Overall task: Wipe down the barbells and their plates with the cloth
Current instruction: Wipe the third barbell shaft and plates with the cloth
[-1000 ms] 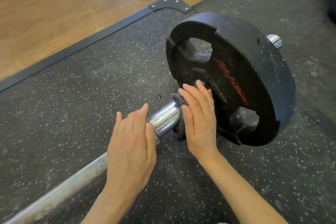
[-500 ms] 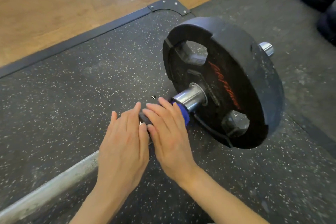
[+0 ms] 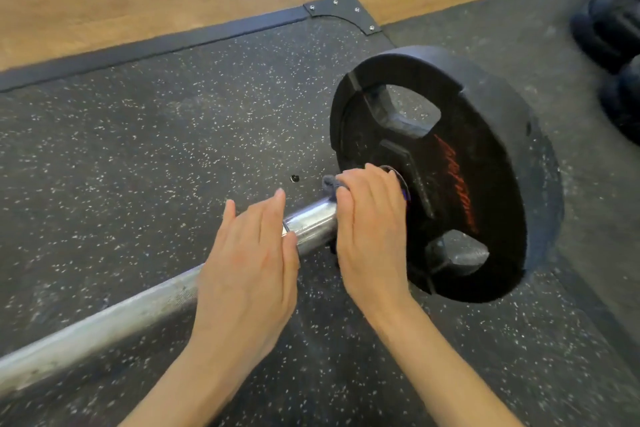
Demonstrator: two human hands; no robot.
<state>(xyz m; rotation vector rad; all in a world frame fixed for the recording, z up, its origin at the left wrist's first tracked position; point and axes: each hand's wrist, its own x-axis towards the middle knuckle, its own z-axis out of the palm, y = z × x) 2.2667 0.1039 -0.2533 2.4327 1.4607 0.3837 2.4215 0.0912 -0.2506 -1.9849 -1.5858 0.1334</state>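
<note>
Chrome sleeve (image 3: 311,222) beside plate (image 3: 485,177) | your right hand (image 3: 370,229) grips cloth (image 3: 329,185) around it | left hand (image 3: 249,260) flat, fingers straight, steadying bar (image 3: 104,322) | risk: bar may roll, pinching your fingers against plate.

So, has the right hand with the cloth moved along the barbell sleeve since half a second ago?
Yes. The right hand slid the cloth along the sleeve toward the weight plate, now beside its hub.
</note>
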